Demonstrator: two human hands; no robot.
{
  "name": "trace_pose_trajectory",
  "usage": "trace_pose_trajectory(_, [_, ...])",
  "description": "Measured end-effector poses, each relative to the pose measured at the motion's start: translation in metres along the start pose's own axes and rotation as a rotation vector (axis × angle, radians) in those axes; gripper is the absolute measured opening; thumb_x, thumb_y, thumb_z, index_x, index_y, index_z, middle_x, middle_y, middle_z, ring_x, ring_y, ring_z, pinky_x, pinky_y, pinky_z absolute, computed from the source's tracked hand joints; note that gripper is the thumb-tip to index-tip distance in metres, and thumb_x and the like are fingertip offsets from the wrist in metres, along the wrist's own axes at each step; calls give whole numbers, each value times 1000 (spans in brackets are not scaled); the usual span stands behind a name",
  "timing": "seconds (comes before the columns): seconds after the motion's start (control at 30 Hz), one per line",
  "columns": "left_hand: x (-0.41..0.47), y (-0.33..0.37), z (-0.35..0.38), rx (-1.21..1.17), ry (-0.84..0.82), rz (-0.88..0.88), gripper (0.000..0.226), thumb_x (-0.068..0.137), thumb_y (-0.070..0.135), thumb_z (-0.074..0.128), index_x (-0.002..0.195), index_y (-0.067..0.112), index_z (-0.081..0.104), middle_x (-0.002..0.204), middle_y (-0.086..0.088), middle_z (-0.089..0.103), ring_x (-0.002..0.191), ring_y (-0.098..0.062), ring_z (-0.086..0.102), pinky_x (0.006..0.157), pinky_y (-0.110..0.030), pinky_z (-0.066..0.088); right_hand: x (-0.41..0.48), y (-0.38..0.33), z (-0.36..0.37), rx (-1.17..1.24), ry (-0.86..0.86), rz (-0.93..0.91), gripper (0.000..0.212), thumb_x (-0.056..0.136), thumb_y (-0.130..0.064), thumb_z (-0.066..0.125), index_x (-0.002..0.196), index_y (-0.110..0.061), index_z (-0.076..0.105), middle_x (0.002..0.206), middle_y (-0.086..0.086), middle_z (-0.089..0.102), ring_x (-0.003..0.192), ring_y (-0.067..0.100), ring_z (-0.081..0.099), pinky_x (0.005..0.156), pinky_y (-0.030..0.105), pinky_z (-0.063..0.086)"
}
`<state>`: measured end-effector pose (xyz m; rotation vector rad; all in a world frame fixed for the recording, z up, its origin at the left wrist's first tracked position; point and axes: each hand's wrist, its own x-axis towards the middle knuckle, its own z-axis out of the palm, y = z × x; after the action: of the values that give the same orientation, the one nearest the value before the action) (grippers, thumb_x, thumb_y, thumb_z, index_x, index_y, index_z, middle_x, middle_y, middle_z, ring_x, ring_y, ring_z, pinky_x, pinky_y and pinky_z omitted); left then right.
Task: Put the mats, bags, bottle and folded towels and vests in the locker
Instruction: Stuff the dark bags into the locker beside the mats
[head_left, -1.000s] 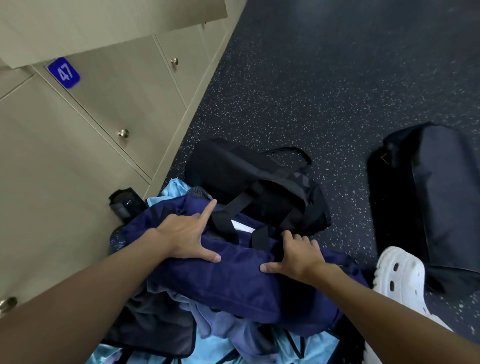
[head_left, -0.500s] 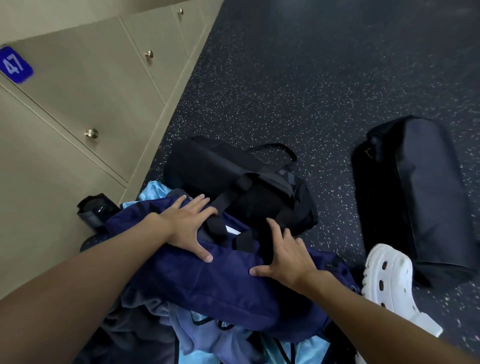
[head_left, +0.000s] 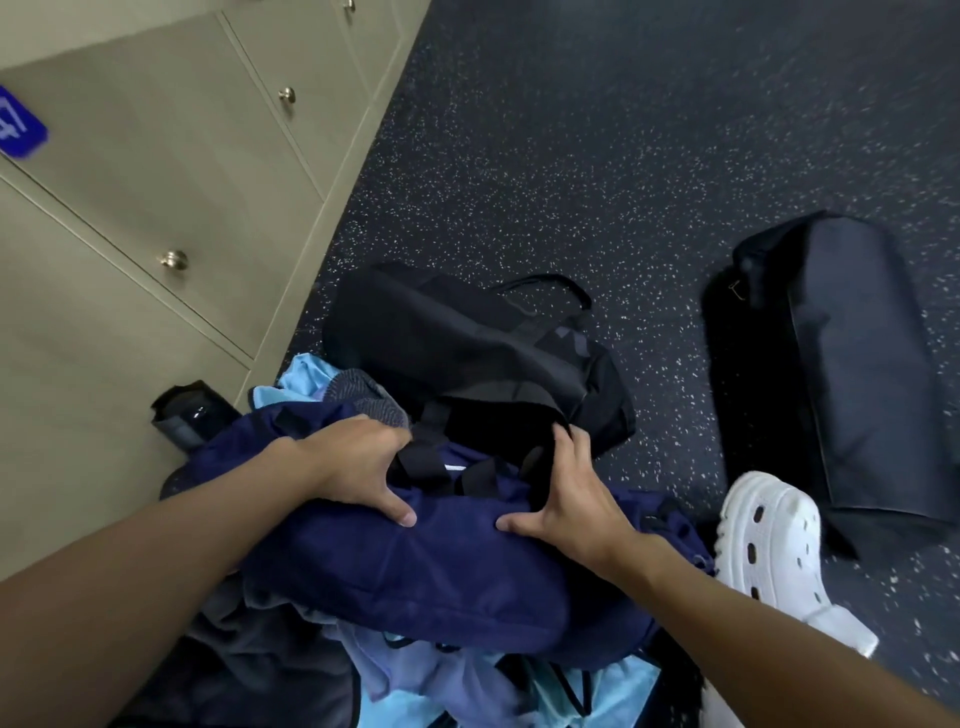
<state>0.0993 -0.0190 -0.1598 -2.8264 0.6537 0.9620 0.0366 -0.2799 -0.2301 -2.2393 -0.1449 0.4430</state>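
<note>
Fingers of my left hand (head_left: 358, 465) and right hand (head_left: 569, 506) curl, gripping the navy bag (head_left: 415, 561); black bag (head_left: 467, 338) at 12 o'clock.

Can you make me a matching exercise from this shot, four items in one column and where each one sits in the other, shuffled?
Things:
1. navy duffel bag
2. black duffel bag
3. dark bottle
4. long dark bag

Places:
A. by itself on the floor beyond the white shoe
B. against the base of the lockers
C. under both hands, on the pile of clothes
D. just beyond the navy bag, handles toward the open floor

Pairs: 1-C, 2-D, 3-B, 4-A
</note>
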Motion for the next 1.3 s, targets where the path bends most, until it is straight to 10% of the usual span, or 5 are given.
trace_pose_trajectory(0.4, [-75, -17, 12, -56, 159, -36, 52, 69, 66, 75, 89, 22, 54, 85, 9, 62, 78, -13, 59, 71, -33, 48, -10, -47, 6, -256, -133, -248, 111, 75, -52, 77, 157, -29, 7, 148, -4, 43, 135, 21, 41, 107, 34, 31])
trace_pose_trajectory(0.63, [-119, -7, 43, 217, -5, -48, 105, 64, 83, 62, 147, 27, 32, 138, 9, 44, 124, -16, 48, 103, -40, 29, -32, -56, 23, -342, -240, -354, 76, 80, -51, 73, 142, -18, 43, 146, 0, 43, 131, 21, 45, 105, 33, 37])
trace_pose_trajectory(0.87, [-135, 14, 81, 219, 2, -13, 60, 79, 63, 64, 122, 23, 48, 115, 6, 65, 106, -19, 59, 101, -36, 26, -48, -52, 47, -544, -306, -453, 53, 86, -45, 68, 127, -19, 47, 129, 0, 54, 117, 27, 54, 88, 37, 40])
trace_pose_trajectory(1.0, [-135, 21, 84, 236, 34, 31, 40, 89, 47, 64, 114, 18, 52, 111, -5, 69, 102, -30, 61, 89, -33, 31, -52, -59, 54, -541, -304, -472, 80, 88, -32, 67, 153, -25, 22, 138, 4, 56, 123, 29, 53, 95, 38, 41])
trace_pose_trajectory(1.3, [-201, -6, 12, -63, 226, -76, 34, 85, 35, 68, 115, 27, 55, 105, 4, 68, 98, -21, 61, 83, -27, 33, -30, -135, 12, -430, -155, -668, 26, 86, -29, 70, 108, -15, 65, 103, 2, 66, 99, 25, 60, 81, 38, 44])
